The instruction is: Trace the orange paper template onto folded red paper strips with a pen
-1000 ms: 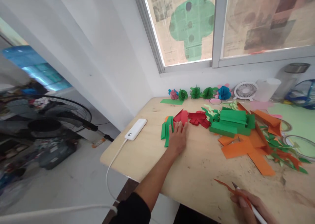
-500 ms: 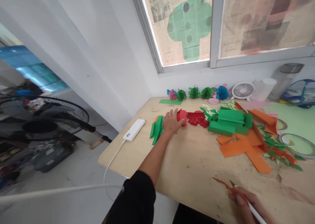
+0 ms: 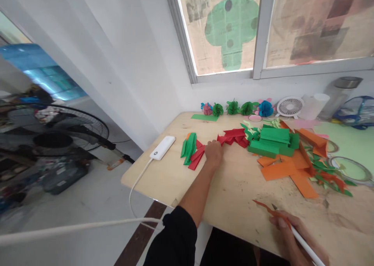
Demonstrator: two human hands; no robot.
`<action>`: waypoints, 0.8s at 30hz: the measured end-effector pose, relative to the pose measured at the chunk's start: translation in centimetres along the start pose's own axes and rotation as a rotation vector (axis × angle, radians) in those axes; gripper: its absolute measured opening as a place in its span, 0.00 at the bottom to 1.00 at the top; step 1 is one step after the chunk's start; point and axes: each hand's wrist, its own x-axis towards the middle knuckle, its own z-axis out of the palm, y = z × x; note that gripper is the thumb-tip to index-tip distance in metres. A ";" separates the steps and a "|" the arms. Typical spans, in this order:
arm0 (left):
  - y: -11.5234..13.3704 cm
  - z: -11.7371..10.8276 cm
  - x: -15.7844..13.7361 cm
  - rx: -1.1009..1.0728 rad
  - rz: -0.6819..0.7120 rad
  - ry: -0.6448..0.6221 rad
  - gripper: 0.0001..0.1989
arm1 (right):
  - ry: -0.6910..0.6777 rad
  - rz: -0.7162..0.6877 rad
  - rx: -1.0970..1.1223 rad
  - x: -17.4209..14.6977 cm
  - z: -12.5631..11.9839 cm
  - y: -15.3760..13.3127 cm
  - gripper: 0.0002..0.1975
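My left hand (image 3: 214, 154) is closed, with its fingers curled down on red folded paper (image 3: 221, 140) in the middle of the table. On its left side lie more red paper strips (image 3: 196, 160) beside a bundle of green folded paper (image 3: 189, 148). To the right, a further cluster of red pieces (image 3: 235, 136) touches the green scraps. Near the front edge, my right hand (image 3: 295, 235) grips a slim white pen-shaped craft knife (image 3: 305, 244) with a dark pointed tip. A thin, jagged orange paper strip (image 3: 263, 205) sticks out from the same fingers.
A green paper stack (image 3: 273, 139) and orange paper pieces (image 3: 279, 171) cover the right side. Paper flowers (image 3: 233, 107), a small white fan (image 3: 290, 107) and a bottle stand by the wall. A white power bank (image 3: 163, 148) with its cable lies left. Tape rolls (image 3: 350, 168) sit far right.
My left hand has moved right and its spread fingers have curled in, uncovering red strips by the green bundle. The view has shifted slightly; my right hand keeps its grip.
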 end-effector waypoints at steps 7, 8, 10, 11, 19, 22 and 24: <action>0.0 0.0 -10.2 -0.138 0.060 0.030 0.12 | 0.039 0.011 0.084 0.3 -0.2 -1.2 0.21; 0.0 0.0 -11.6 -0.165 0.083 0.046 0.12 | 0.038 0.018 0.104 0.3 -0.1 -1.3 0.20; -0.2 0.1 -13.8 -0.223 0.141 0.079 0.11 | 0.017 0.036 0.134 0.3 -0.1 -1.3 0.20; -0.4 0.1 -14.7 -0.256 0.176 0.096 0.14 | 0.020 0.046 0.139 0.3 -0.1 -1.3 0.19; -2.4 1.3 -17.3 -0.452 0.191 0.308 0.17 | 0.008 0.023 0.211 0.4 -0.1 -1.6 0.18; -2.6 2.2 -17.3 -0.472 0.176 0.328 0.16 | 0.019 0.007 0.264 0.3 0.0 -1.6 0.18; -2.6 2.5 -17.3 -0.472 0.195 0.318 0.15 | 0.018 0.008 0.282 0.4 0.0 -1.5 0.18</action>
